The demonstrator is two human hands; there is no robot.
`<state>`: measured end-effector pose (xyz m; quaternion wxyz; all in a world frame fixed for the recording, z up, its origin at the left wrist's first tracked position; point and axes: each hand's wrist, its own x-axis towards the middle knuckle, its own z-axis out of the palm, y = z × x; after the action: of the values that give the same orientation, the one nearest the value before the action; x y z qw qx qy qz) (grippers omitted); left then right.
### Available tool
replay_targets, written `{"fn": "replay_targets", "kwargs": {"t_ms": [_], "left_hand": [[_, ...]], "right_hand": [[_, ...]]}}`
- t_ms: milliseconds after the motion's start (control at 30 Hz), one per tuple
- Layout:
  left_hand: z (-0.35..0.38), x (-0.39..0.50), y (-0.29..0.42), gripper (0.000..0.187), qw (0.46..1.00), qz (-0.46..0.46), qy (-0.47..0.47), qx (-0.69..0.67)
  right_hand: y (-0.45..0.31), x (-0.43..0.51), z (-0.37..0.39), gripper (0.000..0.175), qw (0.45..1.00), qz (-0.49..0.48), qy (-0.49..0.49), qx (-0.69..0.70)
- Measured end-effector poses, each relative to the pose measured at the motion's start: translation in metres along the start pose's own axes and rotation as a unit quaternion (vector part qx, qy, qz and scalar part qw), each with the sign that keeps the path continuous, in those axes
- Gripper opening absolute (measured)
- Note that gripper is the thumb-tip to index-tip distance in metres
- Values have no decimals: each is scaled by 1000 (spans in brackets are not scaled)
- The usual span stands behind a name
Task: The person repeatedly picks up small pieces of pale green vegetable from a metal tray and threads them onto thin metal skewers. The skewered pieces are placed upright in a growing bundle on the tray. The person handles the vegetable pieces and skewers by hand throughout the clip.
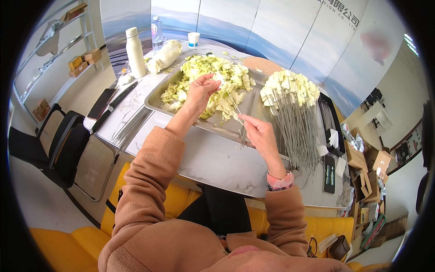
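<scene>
Between thumb and fingers, my left hand (203, 89) pinches a pale piece of cabbage leaf (220, 80) over the metal tray (159, 108). My right hand (260, 136) holds a thin metal skewer (234, 102), whose far end reaches the leaf in my left hand. Chopped cabbage (204, 68) is heaped in the tray below my hands. Some loose skewers (249, 115) lie on the tray beside my right hand. At the tray's right side, a large bundle of skewers (295, 132) carries cabbage pieces (289, 85) at its far ends.
On the left are a kitchen knife (114, 107), a dark phone (101, 103), more skewers (134, 125), a white bottle (136, 54) and a whole Chinese cabbage (164, 57). A paper cup (193, 39) stands behind. A black box (331, 125) and another phone (329, 174) lie right.
</scene>
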<state>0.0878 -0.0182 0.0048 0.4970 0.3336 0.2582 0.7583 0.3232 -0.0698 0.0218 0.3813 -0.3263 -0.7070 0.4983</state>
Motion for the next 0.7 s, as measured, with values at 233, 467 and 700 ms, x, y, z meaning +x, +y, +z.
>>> {"fn": "replay_targets", "kwargs": {"t_ms": [233,467,700], "left_hand": [[-1,1,-1,28,999,11,-12,27],[3,-3,1,29,999,5,-12,35],[6,-5,2,31,999,-6,-21,29]], "right_hand": [[0,0,0,29,1000,10,-5,16],[2,1,0,29,999,21,-5,41],[5,1,0,29,998,20,-2,54]]}}
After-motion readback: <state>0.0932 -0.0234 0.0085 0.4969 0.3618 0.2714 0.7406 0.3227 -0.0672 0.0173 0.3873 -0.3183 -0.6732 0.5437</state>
